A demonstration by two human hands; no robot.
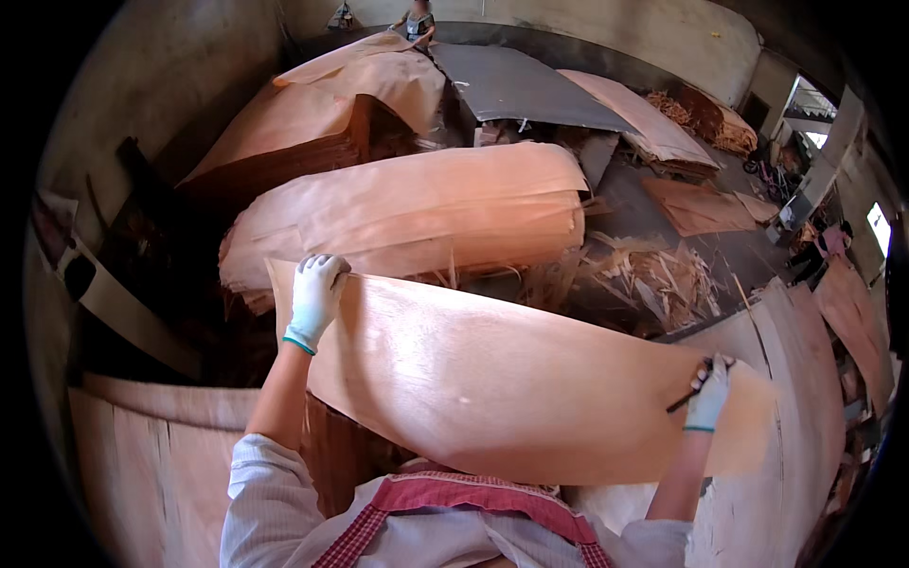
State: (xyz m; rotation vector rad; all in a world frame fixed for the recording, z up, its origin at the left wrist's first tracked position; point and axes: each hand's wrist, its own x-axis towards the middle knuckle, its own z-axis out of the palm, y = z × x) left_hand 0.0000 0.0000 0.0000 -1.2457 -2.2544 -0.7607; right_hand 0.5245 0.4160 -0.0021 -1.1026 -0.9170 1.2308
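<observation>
You hold a wide veneer sheet (pixel 492 379) out in front of your chest, thin, smooth and pale orange-brown, its long body bowing so that the lower edge sags in a curve toward your apron. Its top edge runs straight from one hand to the other, and its right end reaches out over a pale board (pixel 805 417) beside you.

Beyond the top edge lies a thick stack of veneer (pixel 417 213), its upper sheets draped and rounded at the left end. Between that stack and your sheet you see a tangle of splintery wood scraps (pixel 644 275). Further back stand another leaning pile (pixel 303 123) and a flat grey panel (pixel 516 85). Open floor shows only on the right, dark and littered.

Your left hand (pixel 315 298), in a white glove, is closed over the sheet's upper left corner. Your right hand (pixel 710 393), gloved too, pinches the right edge together with a dark thin tool (pixel 689 393).
</observation>
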